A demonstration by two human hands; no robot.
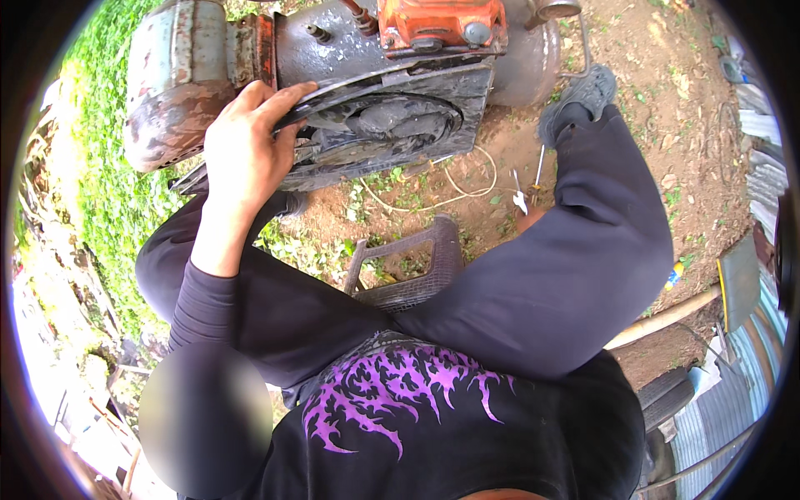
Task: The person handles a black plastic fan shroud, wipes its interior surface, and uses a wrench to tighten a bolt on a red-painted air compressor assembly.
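At upper left, the left hand (250,150) grips a black panel (375,160), forearm (220,243) outstretched.

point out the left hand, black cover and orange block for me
Left hand (247,148), head view: its back
Black cover (402,122), head view: its round middle
Orange block (442,23), head view: its near face

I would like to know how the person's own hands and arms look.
The left hand is bare, with no glove, ring or watch visible. A plain, dark, close-fitting sleeve, wrinkled, stops before the wrist. The right hand and right arm cannot be made out clearly.
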